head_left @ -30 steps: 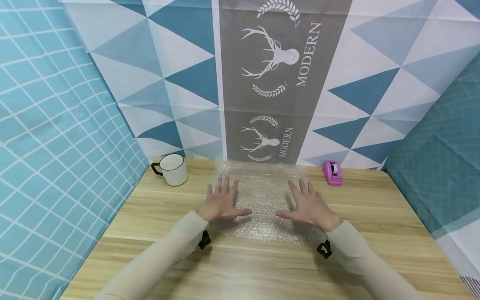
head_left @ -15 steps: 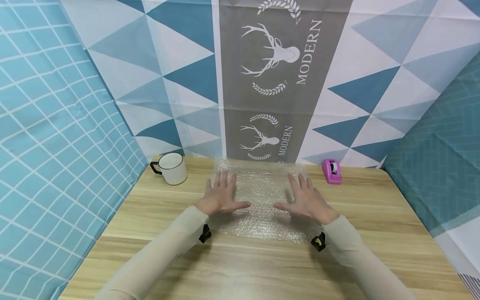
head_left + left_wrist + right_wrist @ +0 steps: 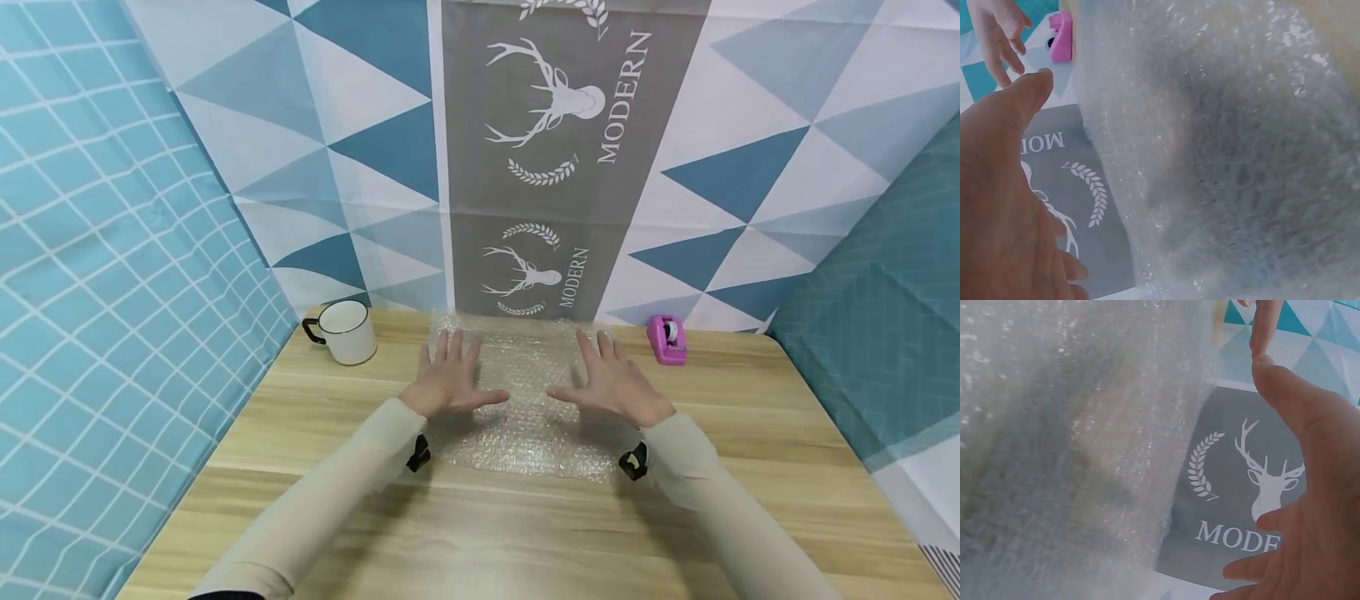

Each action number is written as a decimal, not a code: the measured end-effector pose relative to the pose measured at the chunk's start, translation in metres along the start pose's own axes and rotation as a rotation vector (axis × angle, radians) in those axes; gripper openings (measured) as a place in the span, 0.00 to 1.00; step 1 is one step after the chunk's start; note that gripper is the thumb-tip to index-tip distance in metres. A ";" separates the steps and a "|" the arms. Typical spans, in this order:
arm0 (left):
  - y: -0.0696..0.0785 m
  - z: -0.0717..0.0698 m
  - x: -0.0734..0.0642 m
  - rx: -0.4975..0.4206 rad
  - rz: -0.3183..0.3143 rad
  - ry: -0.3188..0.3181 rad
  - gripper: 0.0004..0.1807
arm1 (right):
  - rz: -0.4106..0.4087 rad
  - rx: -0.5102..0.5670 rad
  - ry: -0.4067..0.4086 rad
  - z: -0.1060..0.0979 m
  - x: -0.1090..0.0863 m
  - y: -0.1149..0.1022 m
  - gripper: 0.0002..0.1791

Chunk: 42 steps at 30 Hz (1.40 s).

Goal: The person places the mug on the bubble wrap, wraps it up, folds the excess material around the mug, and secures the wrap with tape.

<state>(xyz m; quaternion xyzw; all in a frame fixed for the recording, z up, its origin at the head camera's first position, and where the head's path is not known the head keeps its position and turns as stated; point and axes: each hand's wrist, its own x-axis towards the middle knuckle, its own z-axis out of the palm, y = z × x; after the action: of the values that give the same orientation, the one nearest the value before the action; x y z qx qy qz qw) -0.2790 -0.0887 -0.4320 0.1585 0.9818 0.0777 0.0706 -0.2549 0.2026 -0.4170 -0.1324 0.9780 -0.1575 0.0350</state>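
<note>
A clear sheet of bubble wrap (image 3: 525, 433) lies spread on the wooden table, reaching back to the patterned wall cloth. My left hand (image 3: 452, 385) is over its left part, fingers spread and pointing away, thumb turned inward. Over the right part is my right hand (image 3: 611, 383), likewise spread, its thumb aimed at the left one. In the left wrist view the palm of the left hand (image 3: 1004, 194) appears beside the bubble wrap (image 3: 1222, 156), with a gap between them. The right wrist view has the right hand (image 3: 1316, 469) similarly apart from the bubble wrap (image 3: 1072, 450). Neither hand holds anything.
A white enamel mug (image 3: 348, 335) with a black handle and rim stands at the back left of the table (image 3: 480, 533). At the back right sits a pink tape dispenser (image 3: 667, 340). Patterned cloths (image 3: 390, 167) enclose the back and both sides.
Both hands have shifted slightly forward over the bubble wrap, fingers still spread. The head view has tilted a little. The mug, the tape dispenser and the bubble wrap stay in place.
</note>
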 end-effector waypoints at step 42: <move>-0.018 -0.002 0.039 -0.111 0.034 -0.063 0.59 | 0.067 0.049 -0.088 0.000 0.035 0.018 0.68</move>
<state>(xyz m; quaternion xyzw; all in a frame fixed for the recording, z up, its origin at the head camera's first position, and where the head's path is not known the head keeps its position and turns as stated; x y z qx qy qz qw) -0.3210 -0.0938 -0.4376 0.1733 0.9704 0.1283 0.1089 -0.2932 0.2094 -0.4237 -0.1055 0.9752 -0.1743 0.0865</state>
